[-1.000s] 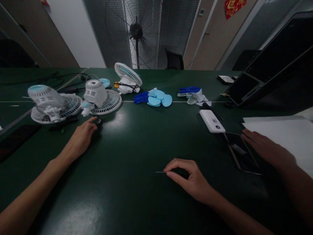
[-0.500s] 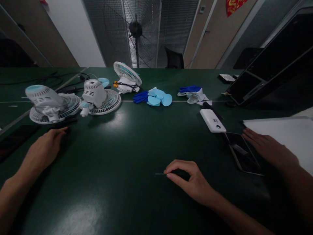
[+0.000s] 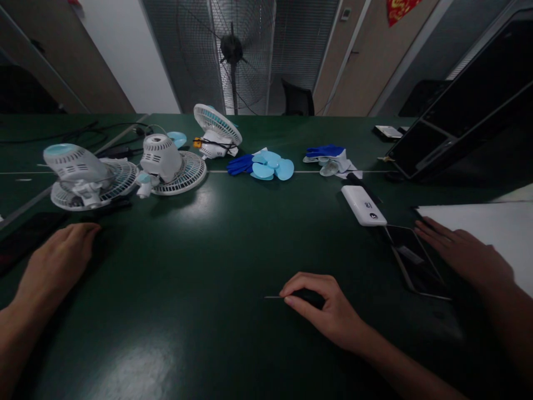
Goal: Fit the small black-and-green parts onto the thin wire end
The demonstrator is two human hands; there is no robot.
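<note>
While my left hand (image 3: 56, 258) curls on the tabletop (image 3: 200, 250) near a white fan (image 3: 79, 166), its hold hidden from view, blue blades (image 3: 272, 165) lie mid-table, my right hand (image 3: 339, 316) low at centre, fingers (image 3: 310, 279) pinched around a thin-shafted tool (image 3: 315, 299).

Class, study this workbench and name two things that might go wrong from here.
The thin metal shaft of the tool in the right hand is bare and might scratch the green table. Another person's hand lies close beside the dark phone and might nudge it.
</note>
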